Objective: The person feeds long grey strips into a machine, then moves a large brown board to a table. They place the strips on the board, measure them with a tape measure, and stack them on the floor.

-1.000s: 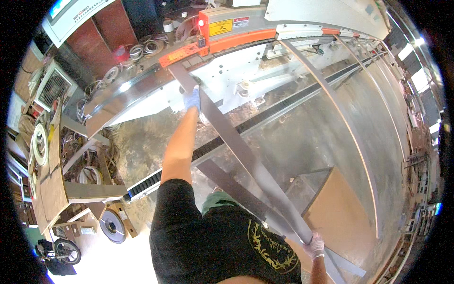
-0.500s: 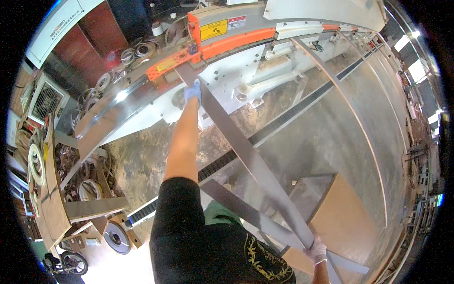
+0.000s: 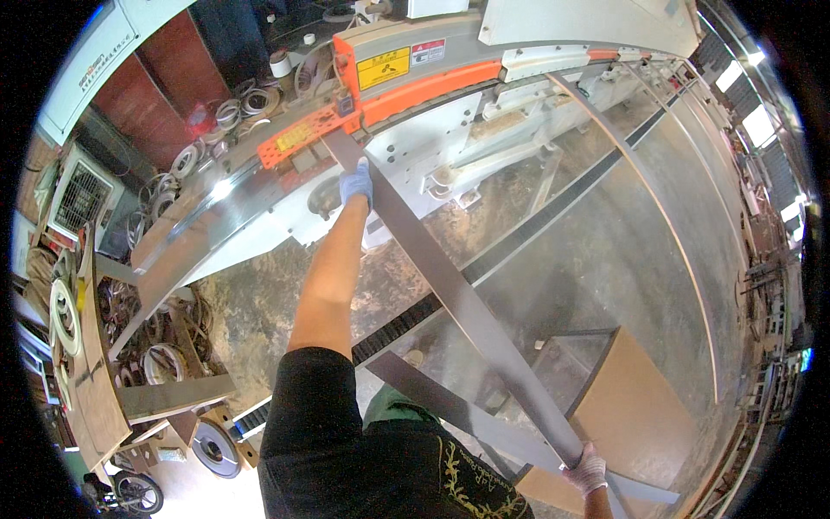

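Over the workshop floor (image 3: 592, 277): a long dark board (image 3: 450, 298) is slanting from the person's front toward the machine (image 3: 419, 147), its far end lying by the orange plate (image 3: 303, 134); whether they are touching, I cannot tell.
Left hand (image 3: 356, 183): gloved in blue, it is curling partway around the board's left edge near the far end; the board is hiding whatever is gripping underneath.
Right hand (image 3: 588, 473): gloved in white, it is closing around the near end.
Wide grip: the hands are holding opposite ends, probably because so long a piece would be swinging or sagging from one.
Second board (image 3: 432, 389): it is lying below the first and passing under its near end; what is bearing it is hard to make out.
Brown panel (image 3: 635, 415): it is sitting beside the right hand.
Thin bars (image 3: 661, 208): they are reaching out from the machine, perhaps for supporting broad sheets.
Black track (image 3: 527, 229): it is running beneath the board, across stained grey ground.
Metal table (image 3: 203, 212): it is shining at the machine's left.
Room's left side: a wooden table (image 3: 97, 394) is standing near coiled rolls (image 3: 164, 363), with a motorbike wheel (image 3: 138, 493) showing lower down.
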{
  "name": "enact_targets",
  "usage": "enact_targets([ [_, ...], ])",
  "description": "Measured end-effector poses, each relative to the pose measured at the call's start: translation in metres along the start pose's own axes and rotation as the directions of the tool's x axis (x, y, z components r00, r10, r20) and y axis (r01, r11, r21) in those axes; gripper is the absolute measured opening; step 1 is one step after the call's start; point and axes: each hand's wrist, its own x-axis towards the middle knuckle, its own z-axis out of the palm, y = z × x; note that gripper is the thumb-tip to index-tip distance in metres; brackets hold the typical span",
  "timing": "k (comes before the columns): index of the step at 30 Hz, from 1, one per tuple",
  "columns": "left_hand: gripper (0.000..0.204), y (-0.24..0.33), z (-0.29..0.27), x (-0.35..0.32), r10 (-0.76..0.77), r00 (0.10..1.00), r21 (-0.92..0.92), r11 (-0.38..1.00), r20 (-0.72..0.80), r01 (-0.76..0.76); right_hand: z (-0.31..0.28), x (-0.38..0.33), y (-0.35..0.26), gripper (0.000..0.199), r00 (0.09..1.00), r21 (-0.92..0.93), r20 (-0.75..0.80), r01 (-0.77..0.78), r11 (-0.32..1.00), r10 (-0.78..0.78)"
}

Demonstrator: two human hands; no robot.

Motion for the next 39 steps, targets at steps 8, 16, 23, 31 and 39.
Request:
enact_targets([
  [8,0.060,0.013,-0.005,-0.014,0.058,0.998,-0.065,0.996,0.013,-0.057,0.003,0.011,0.011,0.079,0.996,-0.016,0.078,-0.036,0.999,0.037],
  [16,0.065,0.008,0.005,-0.002,-0.002,1.000,0.001,1.000,0.027,0.002,-0.006,0.017,0.014,0.082,0.995,-0.077,0.094,-0.026,0.997,0.033],
  [23,0.070,0.010,0.009,-0.002,-0.056,0.997,0.023,0.998,0.054,0.055,-0.013,0.022,0.015,0.076,0.994,-0.104,0.102,-0.035,0.994,0.045],
  [31,0.065,0.035,0.062,-0.006,-0.009,0.998,0.080,0.997,0.062,0.004,-0.026,0.043,0.032,0.075,0.990,-0.166,0.073,-0.108,0.980,0.122],
  [39,0.078,0.033,0.099,0.011,-0.066,0.991,-0.169,0.982,0.114,0.085,-0.077,0.105,0.029,0.072,0.986,-0.139,0.046,-0.152,0.979,0.160],
])
